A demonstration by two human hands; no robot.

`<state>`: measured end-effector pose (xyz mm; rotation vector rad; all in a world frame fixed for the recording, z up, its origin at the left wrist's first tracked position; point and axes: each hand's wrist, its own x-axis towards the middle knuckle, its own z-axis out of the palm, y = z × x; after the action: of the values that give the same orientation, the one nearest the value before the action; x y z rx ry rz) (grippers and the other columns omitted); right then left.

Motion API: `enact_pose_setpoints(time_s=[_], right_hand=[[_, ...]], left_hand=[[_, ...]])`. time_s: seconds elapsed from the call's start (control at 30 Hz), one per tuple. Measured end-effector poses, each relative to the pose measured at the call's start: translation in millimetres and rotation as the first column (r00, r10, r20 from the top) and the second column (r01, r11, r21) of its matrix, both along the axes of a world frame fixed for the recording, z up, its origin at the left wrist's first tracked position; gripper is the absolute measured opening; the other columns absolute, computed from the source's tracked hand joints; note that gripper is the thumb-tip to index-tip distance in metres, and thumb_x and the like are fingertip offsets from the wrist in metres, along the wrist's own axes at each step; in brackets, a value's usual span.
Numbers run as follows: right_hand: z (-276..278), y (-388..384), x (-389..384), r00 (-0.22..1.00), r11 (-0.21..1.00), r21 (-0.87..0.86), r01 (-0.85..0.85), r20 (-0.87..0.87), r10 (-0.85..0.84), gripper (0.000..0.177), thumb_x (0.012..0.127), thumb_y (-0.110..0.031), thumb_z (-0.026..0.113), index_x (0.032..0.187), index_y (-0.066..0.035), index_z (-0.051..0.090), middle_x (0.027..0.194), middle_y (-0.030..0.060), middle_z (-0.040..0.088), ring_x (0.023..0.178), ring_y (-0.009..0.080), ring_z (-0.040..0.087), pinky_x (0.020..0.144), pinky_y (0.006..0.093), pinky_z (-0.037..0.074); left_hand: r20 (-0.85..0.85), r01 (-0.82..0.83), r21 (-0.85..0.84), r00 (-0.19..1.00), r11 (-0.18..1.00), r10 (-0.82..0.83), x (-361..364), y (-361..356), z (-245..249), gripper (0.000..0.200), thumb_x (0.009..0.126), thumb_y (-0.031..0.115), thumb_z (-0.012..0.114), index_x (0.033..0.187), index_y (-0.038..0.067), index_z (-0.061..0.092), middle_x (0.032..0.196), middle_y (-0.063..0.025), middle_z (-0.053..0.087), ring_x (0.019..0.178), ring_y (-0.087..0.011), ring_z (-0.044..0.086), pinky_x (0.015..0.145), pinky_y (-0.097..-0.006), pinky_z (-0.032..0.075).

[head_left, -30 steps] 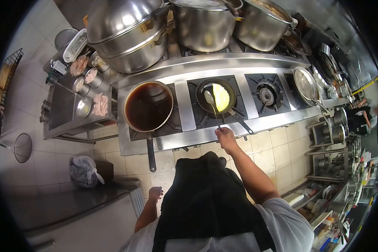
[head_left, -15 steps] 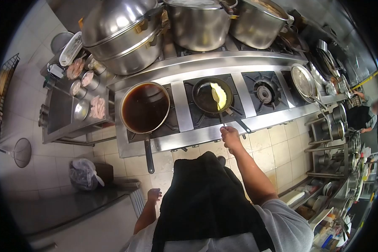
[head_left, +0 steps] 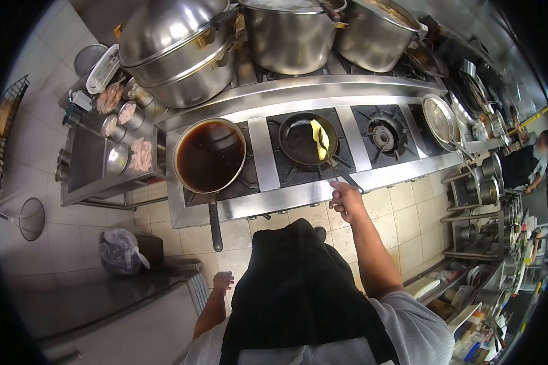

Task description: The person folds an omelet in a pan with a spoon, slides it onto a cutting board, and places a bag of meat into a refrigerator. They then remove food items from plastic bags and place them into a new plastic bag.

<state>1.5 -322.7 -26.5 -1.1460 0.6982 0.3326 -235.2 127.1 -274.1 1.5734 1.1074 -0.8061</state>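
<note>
My right hand point(head_left: 347, 202) is closed around the handle of a spoon point(head_left: 336, 173) in front of the stove. The spoon reaches into a small dark frying pan point(head_left: 295, 149) and touches a folded strip of yellow egg point(head_left: 318, 139) along the pan's right side. The pan sits on a burner, its black handle point(head_left: 351, 182) pointing toward me and right, close to my right hand. My left hand point(head_left: 223, 281) hangs low at my left side, fingers curled loosely, with nothing visible in it.
A wide pan of dark brown liquid point(head_left: 210, 155) stands on the left burner, its long handle point(head_left: 216, 225) jutting toward me. Large steel pots point(head_left: 287, 39) line the back. Raw meat point(head_left: 141, 155) lies on the left counter. A co-worker point(head_left: 523, 167) stands far right.
My right hand has moved right with the spoon. The egg has shifted right in the pan and become a narrower, straighter strip. My left hand stays nearly where it was.
</note>
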Motion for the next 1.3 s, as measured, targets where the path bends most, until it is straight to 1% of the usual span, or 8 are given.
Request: enact_pose_setpoints(time_s=[0.17, 0.27, 0.37, 0.43, 0.53, 0.77, 1.03, 1.3], right_hand=[[11, -4, 0, 0.999, 0.998, -0.056, -0.036, 0.000, 0.036, 0.014, 0.091, -0.017, 0.055, 0.098, -0.005, 0.057, 0.061, -0.0026, 0.043, 0.046, 0.0047, 0.035, 0.036, 0.0207, 0.022], [7, -11, -2, 0.985, 0.956, -0.241, -0.165, 0.018, 0.174, 0.016, 0.091, -0.018, 0.054, 0.097, -0.005, 0.060, 0.062, -0.0022, 0.047, 0.048, 0.0052, 0.039, 0.038, 0.0216, 0.028], [-14, -17, 0, 0.968, 0.846, -0.506, -0.170, 0.074, 0.239, 0.024, 0.090, -0.023, 0.055, 0.097, -0.001, 0.061, 0.064, 0.0040, 0.055, 0.050, 0.0117, 0.051, 0.046, 0.0278, 0.040], [-20, -20, 3, 0.937, 0.599, -0.777, -0.192, 0.038, 0.349, 0.033, 0.088, -0.027, 0.056, 0.098, 0.004, 0.061, 0.073, 0.0158, 0.063, 0.063, 0.0280, 0.063, 0.063, 0.0370, 0.048], [-26, -19, 5, 0.902, 0.432, -0.880, -0.196, 0.011, 0.432, 0.035, 0.086, -0.027, 0.055, 0.095, 0.006, 0.062, 0.082, 0.0248, 0.064, 0.080, 0.0403, 0.063, 0.075, 0.0428, 0.047], [-13, -12, 1, 0.882, 0.472, -0.834, -0.288, -0.039, 0.469, 0.033, 0.086, -0.024, 0.053, 0.089, 0.007, 0.062, 0.085, 0.0284, 0.063, 0.087, 0.0437, 0.061, 0.077, 0.0450, 0.047], [-30, -13, 2, 0.842, 0.266, -0.928, -0.263, -0.087, 0.532, 0.032, 0.090, -0.026, 0.052, 0.095, 0.005, 0.059, 0.088, 0.0286, 0.063, 0.088, 0.0454, 0.060, 0.079, 0.0481, 0.047], [-27, -3, -4, 0.868, 0.218, -0.953, -0.210, -0.079, 0.490, 0.030, 0.090, -0.022, 0.051, 0.096, 0.007, 0.058, 0.088, 0.0298, 0.063, 0.087, 0.0446, 0.061, 0.078, 0.0483, 0.048]], left_hand=[[0.005, -0.014, -0.056, 1.000, 0.998, 0.014, -3, 4, -2, 0.020, 0.085, 0.027, 0.058, 0.091, 0.008, 0.061, 0.078, -0.0061, 0.064, 0.063, -0.0195, 0.061, 0.049, -0.0351, 0.044], [0.015, -0.024, -0.016, 1.000, 1.000, 0.025, -4, -1, 1, 0.020, 0.084, 0.027, 0.058, 0.090, 0.009, 0.061, 0.077, -0.0055, 0.064, 0.062, -0.0192, 0.061, 0.050, -0.0354, 0.044], [0.011, -0.020, -0.028, 1.000, 0.999, 0.021, -5, 1, -4, 0.021, 0.084, 0.028, 0.059, 0.091, 0.008, 0.061, 0.077, -0.0060, 0.064, 0.063, -0.0196, 0.061, 0.051, -0.0362, 0.045], [0.008, -0.014, -0.058, 1.000, 0.998, 0.015, -6, 6, -14, 0.022, 0.084, 0.028, 0.059, 0.093, 0.008, 0.061, 0.078, -0.0065, 0.064, 0.063, -0.0199, 0.062, 0.052, -0.0368, 0.046], [0.011, -0.010, -0.061, 1.000, 0.998, 0.010, -5, 2, -10, 0.023, 0.085, 0.028, 0.058, 0.094, 0.008, 0.061, 0.079, -0.0072, 0.065, 0.064, -0.0202, 0.062, 0.053, -0.0374, 0.046], [0.013, -0.005, -0.042, 1.000, 0.999, 0.005, -1, 0, -3, 0.018, 0.085, 0.025, 0.057, 0.089, 0.007, 0.060, 0.079, -0.0081, 0.065, 0.064, -0.0201, 0.062, 0.052, -0.0377, 0.046], [0.041, -0.008, -0.066, 0.999, 0.998, 0.010, 0, 3, -1, 0.016, 0.086, 0.023, 0.056, 0.086, 0.008, 0.059, 0.079, -0.0086, 0.065, 0.061, -0.0197, 0.061, 0.050, -0.0377, 0.046], [0.064, -0.030, -0.054, 0.997, 0.998, 0.034, -2, 2, -17, 0.018, 0.086, 0.025, 0.057, 0.091, 0.008, 0.061, 0.079, -0.0083, 0.065, 0.063, -0.0205, 0.062, 0.050, -0.0386, 0.047]])
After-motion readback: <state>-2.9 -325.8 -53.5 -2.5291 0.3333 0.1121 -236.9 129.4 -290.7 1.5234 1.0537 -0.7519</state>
